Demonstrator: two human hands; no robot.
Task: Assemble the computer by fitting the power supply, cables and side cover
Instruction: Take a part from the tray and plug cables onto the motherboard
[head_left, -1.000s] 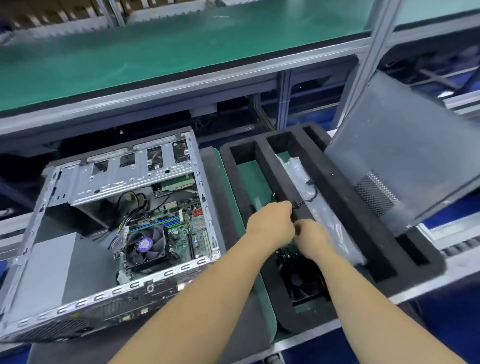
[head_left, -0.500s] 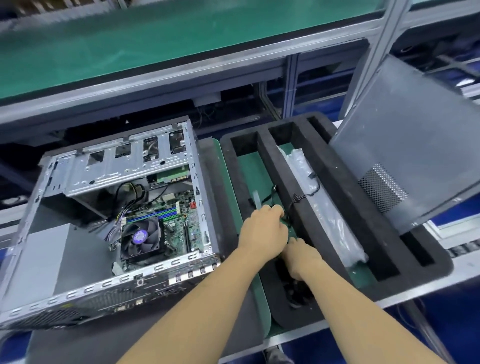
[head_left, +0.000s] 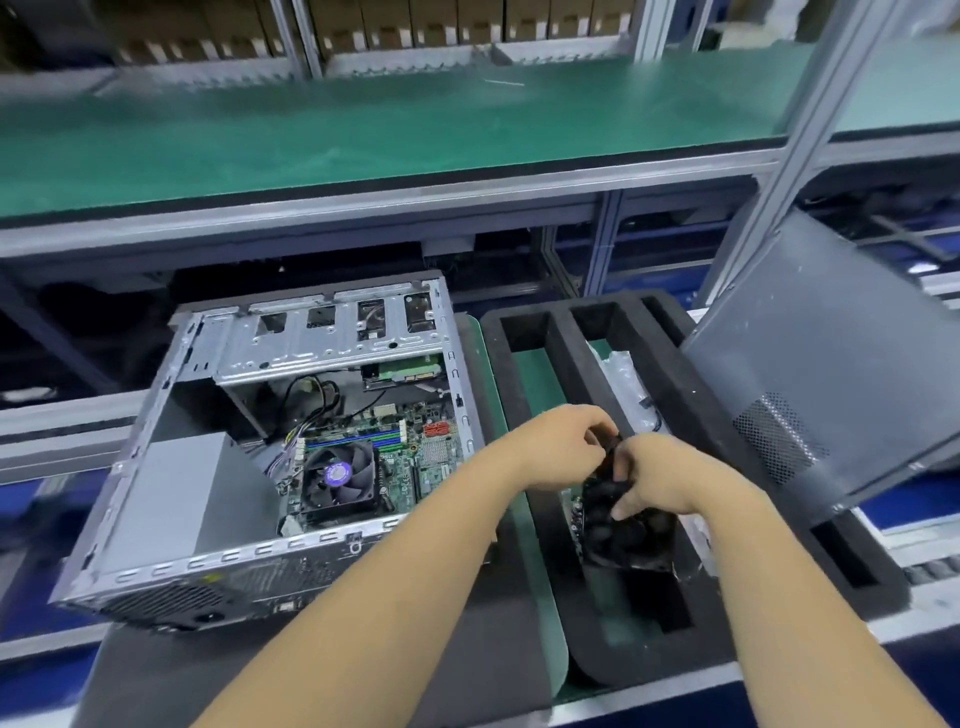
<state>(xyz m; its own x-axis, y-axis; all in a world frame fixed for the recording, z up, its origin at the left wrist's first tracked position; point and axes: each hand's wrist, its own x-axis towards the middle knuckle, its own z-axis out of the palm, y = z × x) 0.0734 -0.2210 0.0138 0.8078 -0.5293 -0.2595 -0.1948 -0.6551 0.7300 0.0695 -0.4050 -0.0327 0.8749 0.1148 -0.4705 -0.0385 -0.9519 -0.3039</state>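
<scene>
Together our left hand and right hand gripped the black fan part above the foam tray, beside the open computer case. We judged its trailing cable could snag on the foam and jerk it loose.

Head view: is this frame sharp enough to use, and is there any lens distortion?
Head view: the motherboard reads fairly sharp; the dark fan part in both hands is motion-blurred; the shelf boxes are smeared; wide-angle bending bows the green bench edge.
</scene>
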